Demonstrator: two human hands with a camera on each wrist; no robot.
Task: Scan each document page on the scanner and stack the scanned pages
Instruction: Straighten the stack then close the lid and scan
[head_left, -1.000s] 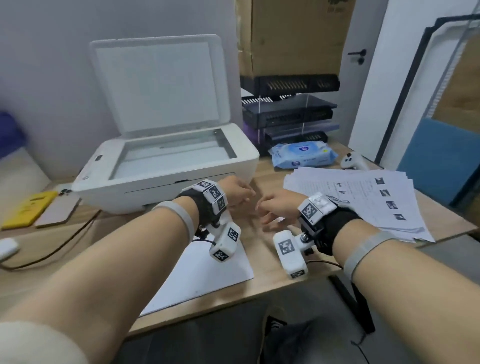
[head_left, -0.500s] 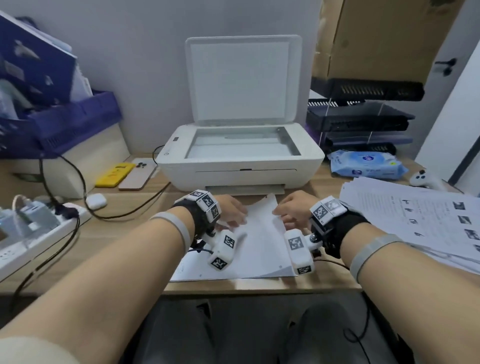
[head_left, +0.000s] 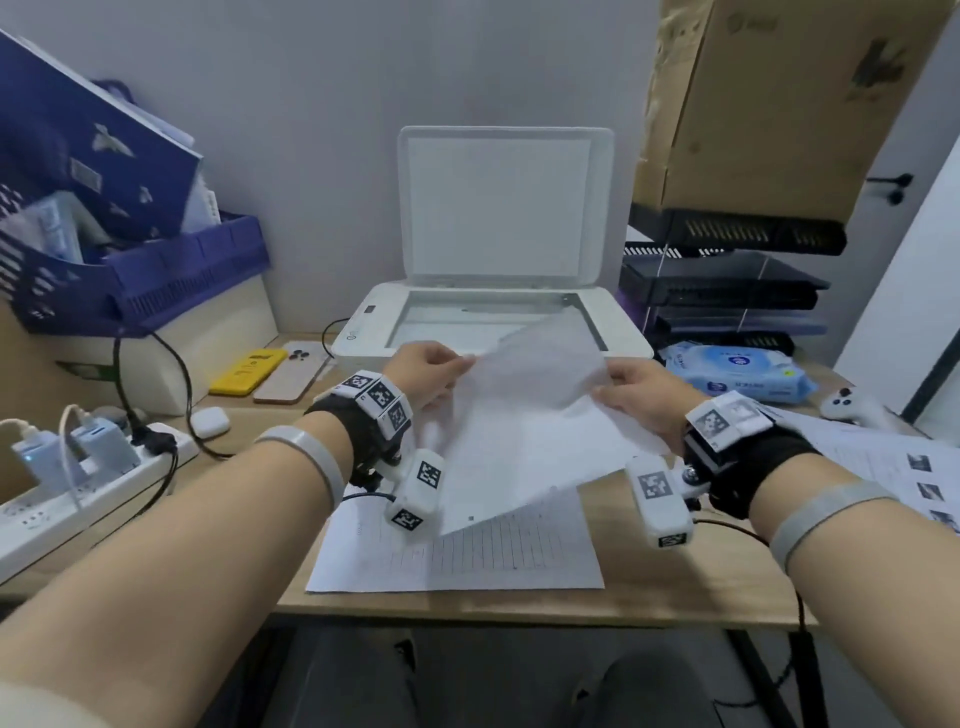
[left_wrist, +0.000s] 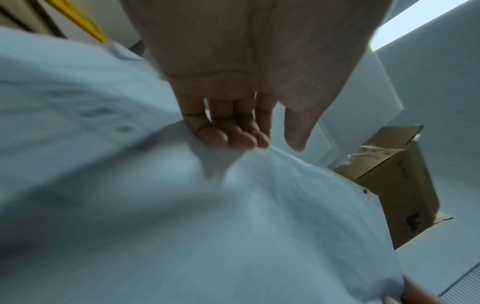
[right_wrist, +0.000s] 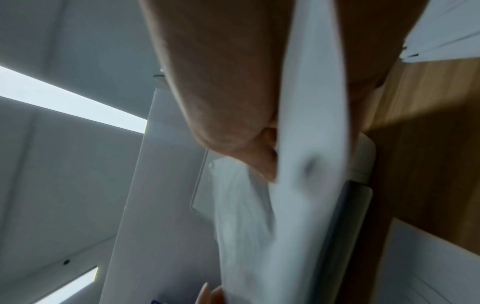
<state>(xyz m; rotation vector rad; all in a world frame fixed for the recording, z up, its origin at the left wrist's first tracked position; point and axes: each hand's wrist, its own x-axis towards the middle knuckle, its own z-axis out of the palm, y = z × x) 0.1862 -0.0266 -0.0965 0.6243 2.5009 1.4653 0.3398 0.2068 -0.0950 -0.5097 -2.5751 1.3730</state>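
Note:
A white scanner (head_left: 358, 335) stands at the back of the desk with its lid (head_left: 501, 205) raised and the glass (head_left: 467, 317) bare. Both hands hold one white page (head_left: 519, 415) in the air just in front of the scanner. My left hand (head_left: 434, 371) pinches its left edge, and my right hand (head_left: 634, 387) pinches its right edge. In the left wrist view the fingers (left_wrist: 228, 135) press the blurred page (left_wrist: 233, 226). The right wrist view shows the page (right_wrist: 309, 164) edge-on against the palm. Another page with a printed table (head_left: 493, 556) lies flat on the desk below.
A spread stack of printed pages (head_left: 893, 457) lies at the right. A pack of wipes (head_left: 737, 369) and black paper trays (head_left: 727, 291) stand right of the scanner. Left are two phones (head_left: 270, 374), an earbud case (head_left: 210, 421), a power strip (head_left: 83, 478) and a blue basket (head_left: 130, 275).
Both hands have lifted one page off the desk and raised it toward the scanner. A table-printed page under it now shows. The head view has swung left and settled on the scanner.

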